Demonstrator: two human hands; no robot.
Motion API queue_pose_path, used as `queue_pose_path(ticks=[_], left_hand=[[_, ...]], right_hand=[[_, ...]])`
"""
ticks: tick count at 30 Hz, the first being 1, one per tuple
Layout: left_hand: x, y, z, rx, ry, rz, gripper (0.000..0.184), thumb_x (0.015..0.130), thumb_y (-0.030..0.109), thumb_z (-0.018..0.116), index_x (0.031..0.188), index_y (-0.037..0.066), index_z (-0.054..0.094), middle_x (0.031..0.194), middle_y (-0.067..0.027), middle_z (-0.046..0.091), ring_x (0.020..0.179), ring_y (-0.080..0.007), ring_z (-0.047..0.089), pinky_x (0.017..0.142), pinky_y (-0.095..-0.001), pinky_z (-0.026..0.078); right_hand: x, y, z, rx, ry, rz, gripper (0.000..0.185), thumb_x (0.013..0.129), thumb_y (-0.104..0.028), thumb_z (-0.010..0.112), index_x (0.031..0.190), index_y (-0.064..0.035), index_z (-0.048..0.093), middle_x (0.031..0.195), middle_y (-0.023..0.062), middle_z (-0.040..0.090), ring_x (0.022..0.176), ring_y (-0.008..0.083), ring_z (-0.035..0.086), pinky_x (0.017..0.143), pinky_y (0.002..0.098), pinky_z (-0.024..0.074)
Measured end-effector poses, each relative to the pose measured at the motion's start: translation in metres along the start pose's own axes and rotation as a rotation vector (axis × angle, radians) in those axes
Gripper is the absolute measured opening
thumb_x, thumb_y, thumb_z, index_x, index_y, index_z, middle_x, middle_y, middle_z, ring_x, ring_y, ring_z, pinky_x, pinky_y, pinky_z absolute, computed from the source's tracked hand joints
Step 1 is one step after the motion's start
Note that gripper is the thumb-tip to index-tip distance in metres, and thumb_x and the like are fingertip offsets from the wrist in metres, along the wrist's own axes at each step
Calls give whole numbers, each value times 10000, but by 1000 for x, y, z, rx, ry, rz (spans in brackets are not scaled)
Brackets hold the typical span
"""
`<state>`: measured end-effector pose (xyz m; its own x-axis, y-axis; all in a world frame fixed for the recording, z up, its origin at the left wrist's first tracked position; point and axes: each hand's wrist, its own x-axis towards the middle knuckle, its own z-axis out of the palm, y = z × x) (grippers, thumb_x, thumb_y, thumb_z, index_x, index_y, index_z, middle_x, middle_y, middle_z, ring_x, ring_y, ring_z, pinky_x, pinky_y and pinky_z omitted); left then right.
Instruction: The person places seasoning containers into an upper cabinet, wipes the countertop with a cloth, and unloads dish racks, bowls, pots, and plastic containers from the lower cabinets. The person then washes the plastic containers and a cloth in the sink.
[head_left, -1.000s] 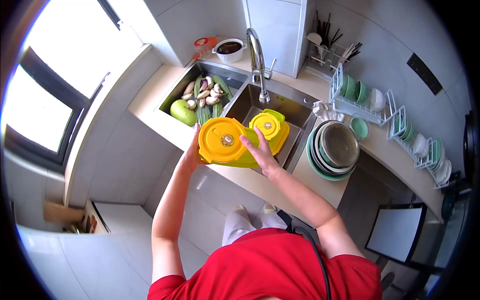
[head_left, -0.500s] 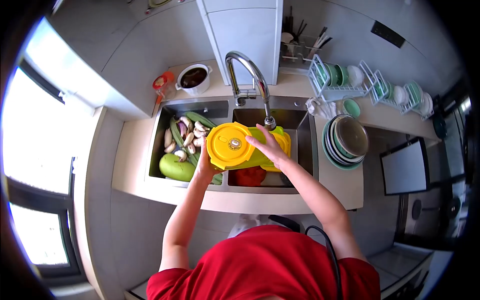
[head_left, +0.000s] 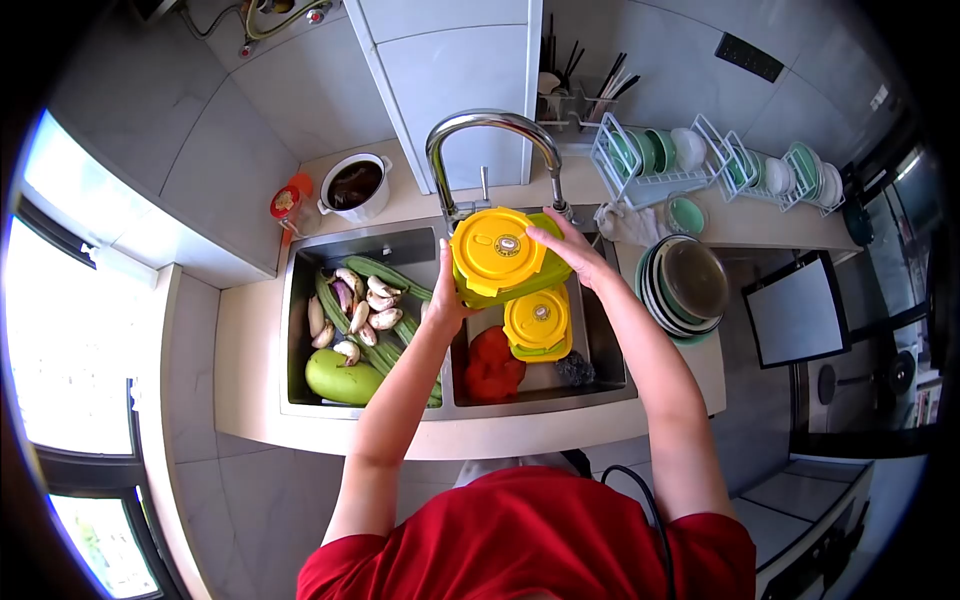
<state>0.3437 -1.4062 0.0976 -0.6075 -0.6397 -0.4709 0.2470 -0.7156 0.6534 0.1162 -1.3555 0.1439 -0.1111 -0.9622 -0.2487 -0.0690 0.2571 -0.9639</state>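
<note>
A green food container with a round yellow lid (head_left: 490, 258) is between my two hands, raised over the right basin near the faucet. My left hand (head_left: 450, 290) grips its left side. My right hand (head_left: 575, 252) holds the right side, its fingers reaching over the top by the lid's edge. Below, a second, smaller yellow-lidded container (head_left: 538, 322) lies in the right basin. Beside it are a red cloth-like thing (head_left: 492, 366) and a dark scrubber (head_left: 574, 369). The chrome faucet (head_left: 492, 118) arches behind, its lower end partly covered by the held container.
In the left basin lie garlic-like bulbs (head_left: 384, 318), long green gourds (head_left: 375, 268) and a round green gourd (head_left: 340, 376). Behind stands a white pot (head_left: 355, 188) of dark liquid beside a red-lidded jar (head_left: 284, 202). At right are stacked plates (head_left: 690, 285) and dish racks (head_left: 660, 180).
Both hands have carried the held container rightward and back toward the faucet. The smaller container, red thing and scrubber in the right basin now show more fully. The view has shifted slightly.
</note>
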Motion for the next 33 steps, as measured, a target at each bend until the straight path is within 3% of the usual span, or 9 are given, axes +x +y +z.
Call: queue_pose_path(ticks=[7, 9, 11, 12, 13, 16, 20, 25, 33], left_hand=[[3, -8, -5, 43, 75, -30, 782, 778, 780, 236, 1339, 254, 374, 1337, -28, 429, 1231, -230, 386, 958, -536, 275], [2, -14, -10, 37, 107, -33, 773, 785, 773, 240, 1340, 251, 374, 1332, -28, 435, 1220, -223, 400, 949, -521, 299], [2, -16, -18, 46, 27, -24, 784, 784, 772, 255, 1340, 232, 374, 1312, -29, 456, 1198, -205, 429, 937, -495, 328], [-18, -3, 1, 160, 108, -26, 754, 808, 741, 270, 1338, 216, 377, 1281, -21, 483, 1153, -175, 475, 904, -443, 392], [-24, 1, 5, 158, 109, -28, 754, 808, 741, 270, 1338, 216, 377, 1281, -21, 483, 1153, -175, 475, 904, -443, 392], [-38, 8, 7, 319, -10, -63, 701, 849, 683, 291, 1333, 187, 393, 1201, -16, 539, 1044, -130, 551, 823, -348, 483], [-56, 8, 17, 500, 52, -134, 726, 842, 692, 295, 1313, 155, 426, 1146, -49, 569, 1012, -122, 566, 803, -323, 492], [-81, 3, 4, 606, 92, -300, 773, 813, 724, 308, 1322, 152, 416, 1172, -57, 558, 1026, -143, 566, 799, -338, 498], [-75, -22, -13, 634, 190, -350, 844, 745, 799, 300, 1307, 187, 445, 1199, -67, 553, 1062, -180, 555, 841, -403, 469]], right_hand=[[9, 29, 0, -10, 31, 49, 1058, 665, -620, 669, 1407, -38, 190, 1405, 214, 275, 1315, 290, 262, 1067, 394, 221], [-1, 31, 4, -65, 107, -7, 1075, 637, -638, 677, 1388, -15, 225, 1384, 244, 277, 1294, 333, 281, 1059, 414, 258], [-14, 39, 8, -102, 148, -8, 1059, 646, -616, 686, 1382, -5, 232, 1368, 243, 301, 1283, 325, 300, 1055, 408, 268], [-29, 29, 11, 14, 115, -1, 1048, 658, -581, 702, 1383, 1, 219, 1366, 240, 298, 1288, 304, 296, 1053, 398, 272], [-46, 19, 16, 98, 120, 61, 1040, 671, -547, 712, 1389, -1, 195, 1386, 225, 271, 1299, 283, 278, 1053, 390, 268], [-71, 62, 27, 94, 204, 15, 952, 742, -451, 700, 1412, -54, 152, 1357, 182, 324, 1278, 248, 312, 1050, 362, 264], [-116, 58, 52, 236, 256, -18, 917, 765, -449, 679, 1398, -33, 162, 1359, 179, 305, 1292, 249, 280, 1062, 350, 232], [-140, 76, 74, 343, 182, 227, 957, 760, -495, 663, 1407, -46, 119, 1391, 164, 248, 1310, 262, 236, 1072, 358, 203], [-136, 107, 80, 409, 143, 346, 963, 755, -498, 665, 1411, -49, 121, 1400, 160, 250, 1305, 249, 257, 1063, 360, 221]])
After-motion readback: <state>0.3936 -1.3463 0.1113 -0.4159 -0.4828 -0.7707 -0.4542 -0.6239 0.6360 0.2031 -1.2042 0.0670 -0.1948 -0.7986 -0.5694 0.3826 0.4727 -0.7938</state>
